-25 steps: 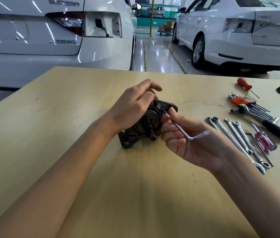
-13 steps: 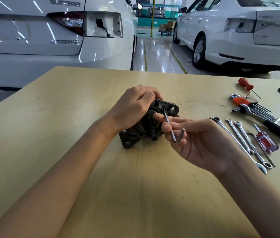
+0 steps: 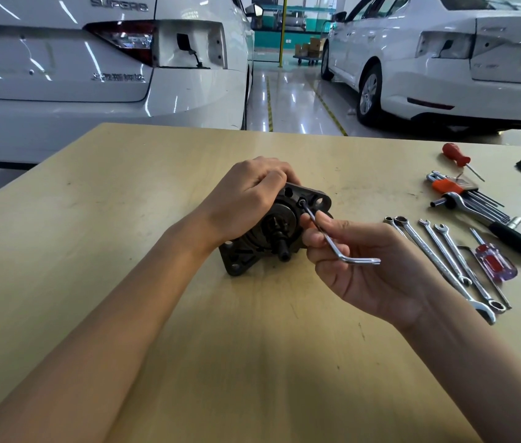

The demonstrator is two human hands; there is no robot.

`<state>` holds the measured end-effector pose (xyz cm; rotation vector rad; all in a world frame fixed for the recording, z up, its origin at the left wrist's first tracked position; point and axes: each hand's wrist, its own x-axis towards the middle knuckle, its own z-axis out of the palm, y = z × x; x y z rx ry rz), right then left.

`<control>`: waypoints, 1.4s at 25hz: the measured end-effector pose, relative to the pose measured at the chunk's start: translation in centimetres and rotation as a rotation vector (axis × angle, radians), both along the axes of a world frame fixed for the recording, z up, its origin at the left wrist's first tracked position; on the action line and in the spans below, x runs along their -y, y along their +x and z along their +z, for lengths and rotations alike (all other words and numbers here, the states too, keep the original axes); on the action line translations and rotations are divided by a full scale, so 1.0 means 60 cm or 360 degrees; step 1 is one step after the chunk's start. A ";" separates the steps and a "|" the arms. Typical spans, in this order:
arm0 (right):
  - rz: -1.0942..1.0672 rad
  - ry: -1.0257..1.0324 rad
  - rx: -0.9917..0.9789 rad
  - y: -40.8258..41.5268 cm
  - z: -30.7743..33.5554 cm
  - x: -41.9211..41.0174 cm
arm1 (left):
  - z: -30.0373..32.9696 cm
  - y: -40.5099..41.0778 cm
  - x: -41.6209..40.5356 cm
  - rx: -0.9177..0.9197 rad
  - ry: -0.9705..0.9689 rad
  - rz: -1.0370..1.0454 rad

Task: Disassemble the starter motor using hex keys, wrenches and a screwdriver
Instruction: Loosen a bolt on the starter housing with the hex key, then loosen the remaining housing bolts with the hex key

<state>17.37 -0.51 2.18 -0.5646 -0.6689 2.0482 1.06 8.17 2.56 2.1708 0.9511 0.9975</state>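
Note:
The dark metal starter motor [image 3: 280,230] lies on the wooden table [image 3: 125,203], its flange and shaft facing me. My left hand [image 3: 249,196] grips its body from above and behind. My right hand [image 3: 358,260] pinches a silver L-shaped hex key [image 3: 332,244] between thumb and fingers. The key's long arm runs up-left into a bolt head on the flange [image 3: 300,202]; its short arm points right across my palm.
To the right lie several combination wrenches [image 3: 444,251], a hex key set in an orange holder [image 3: 464,195], a ratchet with a black handle [image 3: 505,233], a red-handled screwdriver [image 3: 459,158] and a clear purple-red screwdriver [image 3: 492,262]. Two white cars stand beyond the table.
My right hand has turned the hex key: its short arm pointed toward me half a second ago and now points right again. My left hand keeps its grip on the motor.

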 end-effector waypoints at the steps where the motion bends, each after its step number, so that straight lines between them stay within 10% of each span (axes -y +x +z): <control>1: 0.0004 0.0005 -0.0004 0.000 0.001 0.001 | 0.000 0.000 0.000 0.0014 -0.0015 -0.0003; 14: 0.0040 0.0248 0.0603 0.012 0.013 0.009 | -0.002 -0.003 0.000 0.0005 -0.0092 -0.0047; 24: -0.1450 0.1315 0.2122 -0.018 -0.032 -0.014 | -0.005 0.000 -0.001 0.0152 -0.0208 -0.0119; 35: -0.1853 0.1623 0.2118 -0.036 -0.028 -0.019 | -0.004 -0.003 0.001 0.0145 -0.0180 -0.0103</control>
